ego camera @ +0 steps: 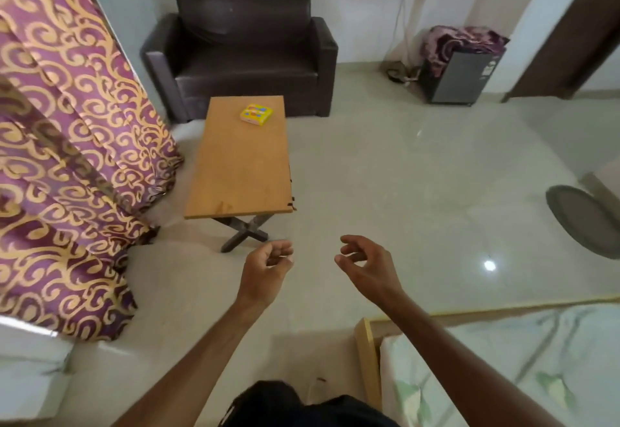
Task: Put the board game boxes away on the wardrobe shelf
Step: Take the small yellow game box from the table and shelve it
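While both hands hang loosely curled and hold nothing, the left hand (268,264) and right hand (364,264) hover well short of the yellow game box (256,113), which lies beyond them on the table (240,171). No wardrobe is visible; this box, probably the only one visible, remains unstowed.

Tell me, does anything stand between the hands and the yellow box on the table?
Nothing visible does. The left hand and right hand hang empty over the floor before the near end of the wooden table; the yellow game box lies at its far end, with nothing else on it. The wardrobe shelf is out of view.
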Demonstrator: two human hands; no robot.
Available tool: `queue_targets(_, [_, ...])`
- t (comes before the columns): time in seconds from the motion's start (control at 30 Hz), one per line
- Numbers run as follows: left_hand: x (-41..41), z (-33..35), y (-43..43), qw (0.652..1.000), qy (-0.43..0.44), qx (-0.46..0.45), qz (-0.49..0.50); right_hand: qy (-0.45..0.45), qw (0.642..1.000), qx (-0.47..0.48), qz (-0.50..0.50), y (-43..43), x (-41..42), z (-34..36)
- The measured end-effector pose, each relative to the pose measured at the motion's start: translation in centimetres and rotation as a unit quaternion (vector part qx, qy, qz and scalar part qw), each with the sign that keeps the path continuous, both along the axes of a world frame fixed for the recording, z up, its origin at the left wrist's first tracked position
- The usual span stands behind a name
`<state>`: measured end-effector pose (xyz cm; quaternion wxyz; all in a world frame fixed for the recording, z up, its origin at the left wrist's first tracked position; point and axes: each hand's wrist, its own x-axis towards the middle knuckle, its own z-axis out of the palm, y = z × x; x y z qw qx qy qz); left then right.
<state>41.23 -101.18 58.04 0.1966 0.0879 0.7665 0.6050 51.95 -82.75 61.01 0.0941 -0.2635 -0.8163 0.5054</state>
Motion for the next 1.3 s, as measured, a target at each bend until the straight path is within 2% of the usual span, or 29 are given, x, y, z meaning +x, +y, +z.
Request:
queue_targets(0.37, [-24.2, -2.1, 10.3, 0.998, -0.022, 0.034, 0.058, -0.023, 0.997, 0.019, 0.069, 11.6, -27.4, -2.0])
queue_targets(0.63, [-47.2, -1.8, 17.3, 0.998, -0.011, -0.002, 0.067, -0.038, 0.994, 0.032, 0.101, 19.3, -50.0, -1.6])
queue_targets(0.83, [-60.1, -3.7, 20.4, 0.996, -0.001, -0.032, 0.088, -0.062, 0.991, 0.013, 0.118, 22.4, -64.9, -3.8])
queue_targets(1.1, [-79.9, -11.1, 24.9, 0.980, -0.069, -0.133, 0.130, -0.154, 0.973, -0.009, 0.173, 27.4, -88.8, -13.1])
queue_targets(1.2, [-87.0, -14.9, 26.3, 0.962, -0.134, -0.194, 0.140, -0.213, 0.955, -0.010, 0.206, 28.9, -96.6, -18.0])
queue_targets(1.3, [-94.2, -20.2, 28.0, 0.935, -0.216, -0.267, 0.088, -0.281, 0.930, -0.013, 0.237, 30.0, -103.5, -24.0])
